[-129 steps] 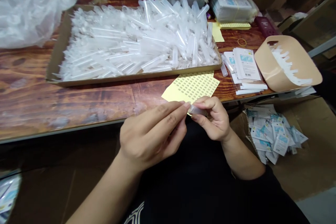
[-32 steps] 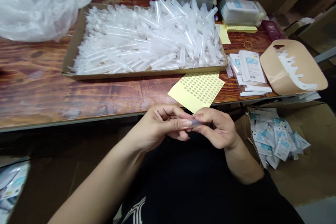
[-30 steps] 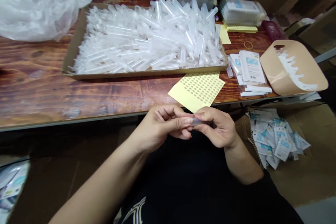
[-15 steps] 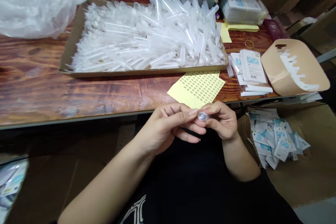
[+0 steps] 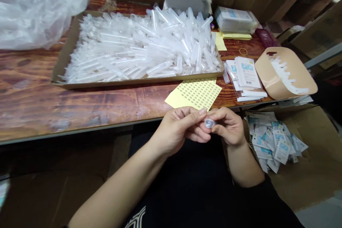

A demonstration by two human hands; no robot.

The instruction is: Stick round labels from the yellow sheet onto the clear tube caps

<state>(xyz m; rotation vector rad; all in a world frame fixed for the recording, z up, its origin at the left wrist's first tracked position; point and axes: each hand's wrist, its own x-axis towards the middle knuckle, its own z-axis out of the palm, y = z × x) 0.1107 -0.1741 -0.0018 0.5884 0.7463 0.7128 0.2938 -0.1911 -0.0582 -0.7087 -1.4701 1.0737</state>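
Observation:
In front of my dark shirt, my right hand (image 5: 229,127) pinches a small clear plastic tube (image 5: 210,123) between thumb and fingers, its round end facing me. My left hand (image 5: 184,125) is right beside it, thumb pressed to the index finger and the other fingers curled near the tube. Whatever sits in that left pinch is too small or hidden to make out. Just beyond the hands, a yellow sheet of small oval stickers (image 5: 199,93) lies at the table edge. Behind it, a shallow cardboard tray (image 5: 133,83) is heaped with clear tubes (image 5: 157,48).
To the right stand a beige bin (image 5: 287,78) of white strips and some printed cards (image 5: 247,73). Below, an open carton (image 5: 315,156) holds packed pouches (image 5: 275,142). Clear plastic bags (image 5: 40,10) lie at left; bundled packs (image 5: 236,19) sit at the back.
The camera view has shifted a little, so the table appears lower and further left. My left fingers have curled in more, and the thumb tip now sits slightly above the tube's end.

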